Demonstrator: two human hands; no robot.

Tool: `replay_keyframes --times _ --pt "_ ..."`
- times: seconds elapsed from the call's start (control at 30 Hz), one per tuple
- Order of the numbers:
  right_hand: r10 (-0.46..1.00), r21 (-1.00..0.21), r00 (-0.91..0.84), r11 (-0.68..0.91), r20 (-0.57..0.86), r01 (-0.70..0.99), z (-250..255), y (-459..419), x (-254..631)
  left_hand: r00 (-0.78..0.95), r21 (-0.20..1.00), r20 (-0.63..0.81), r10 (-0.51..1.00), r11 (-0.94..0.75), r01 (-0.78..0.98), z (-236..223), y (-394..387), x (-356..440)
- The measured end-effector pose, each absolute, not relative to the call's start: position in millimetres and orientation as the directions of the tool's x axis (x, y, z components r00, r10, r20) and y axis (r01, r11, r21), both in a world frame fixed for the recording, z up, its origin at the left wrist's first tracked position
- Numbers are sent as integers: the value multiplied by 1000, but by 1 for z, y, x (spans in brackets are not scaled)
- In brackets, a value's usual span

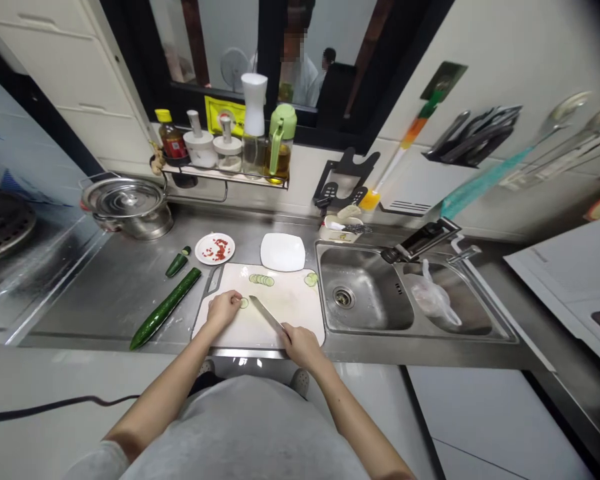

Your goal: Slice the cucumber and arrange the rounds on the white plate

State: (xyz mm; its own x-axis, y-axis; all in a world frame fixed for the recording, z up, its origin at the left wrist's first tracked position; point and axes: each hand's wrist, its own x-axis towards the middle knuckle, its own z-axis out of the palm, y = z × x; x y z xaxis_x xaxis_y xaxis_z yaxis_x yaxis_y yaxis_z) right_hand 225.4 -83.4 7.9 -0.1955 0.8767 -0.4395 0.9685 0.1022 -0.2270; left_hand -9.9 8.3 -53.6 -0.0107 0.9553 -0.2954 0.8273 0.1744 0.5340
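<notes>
My right hand (300, 343) is wrapped round the handle of a kitchen knife (266, 312). Its blade lies slantwise above the white cutting board (300, 313), the tip pointing up and left. On the board's left side my left hand (224, 309) has its fingers pinched together at the edge of a thin cucumber slice (245, 303). A row of overlapping cucumber slices (261, 280) lies near the top of the board, and a small pile of slices (311, 279) sits at its upper right corner. Left of the board are a long cucumber (165, 310) and a short cut piece of cucumber (178, 261).
Behind the board stand a plate of chopped red bits (203, 257) and a white square plate (283, 252). A double sink (365, 320) adjoins on the right, with a plastic bag (434, 297) in it. A lidded steel pot (147, 217) stands back left, below a condiment shelf (220, 175).
</notes>
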Motion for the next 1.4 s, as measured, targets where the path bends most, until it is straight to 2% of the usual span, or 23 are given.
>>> replay_keyframes --times 0.1,0.23,0.6,0.87,1.4 --pt "861 -184 -229 160 -455 970 12 -77 219 -11 496 -260 966 143 857 -54 2 -10" --pt "857 -150 -231 181 -461 972 15 -72 213 -10 506 -230 973 128 853 -56 -4 -11" --pt "847 -151 -254 206 -468 967 9 -72 203 -14 551 -217 976 134 824 -58 -3 -11" --pt "834 -106 -237 212 -498 971 8 -73 193 -27 556 -218 976 147 818 -60 -4 -10" --pt "787 -119 -268 244 -556 962 8 -65 182 -17 555 -239 971 151 818 -57 -3 -10"
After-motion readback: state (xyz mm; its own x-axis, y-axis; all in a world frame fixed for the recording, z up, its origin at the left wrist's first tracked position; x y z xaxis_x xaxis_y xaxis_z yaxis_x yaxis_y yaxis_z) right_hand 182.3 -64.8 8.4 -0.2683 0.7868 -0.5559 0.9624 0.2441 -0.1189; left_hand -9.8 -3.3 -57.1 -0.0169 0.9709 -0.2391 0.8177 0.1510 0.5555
